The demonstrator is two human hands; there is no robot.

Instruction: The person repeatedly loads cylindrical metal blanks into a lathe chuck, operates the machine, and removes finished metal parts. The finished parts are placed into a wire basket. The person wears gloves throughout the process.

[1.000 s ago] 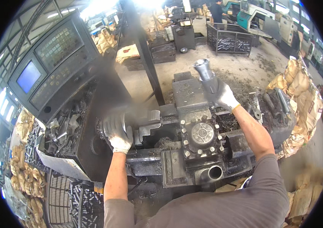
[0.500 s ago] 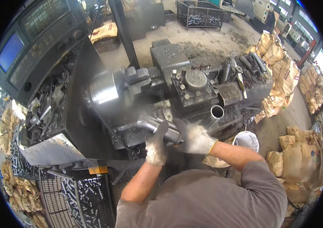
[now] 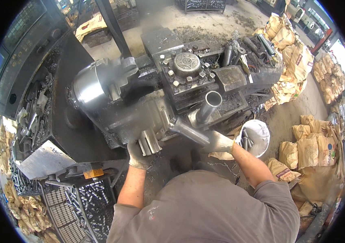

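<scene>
Both my hands wear pale gloves with grey-coated fingers. My left hand (image 3: 138, 155) is closed around shiny short metal bars (image 3: 150, 142) lying side by side, at the near edge of the lathe. My right hand (image 3: 220, 143) grips the near end of a smooth metal cylinder (image 3: 190, 132). Its other end points up and left over the lathe bed. Just beyond it an open-topped steel tube (image 3: 210, 106) stands tilted on the carriage. The lathe chuck (image 3: 89, 87) is to the left, with its jaws partly blurred.
A bolted tool post (image 3: 186, 67) sits behind the tube. To the right stands a white bucket (image 3: 262, 139) with metal pieces inside. Paper sacks (image 3: 308, 150) pile up at the right. A crate of small metal parts (image 3: 93, 204) lies at lower left, below the control panel (image 3: 22, 52).
My hands, close together before, have moved apart: the left with the short bars, the right with the cylinder. The view has shifted, so the lathe appears further left and more of the bucket shows.
</scene>
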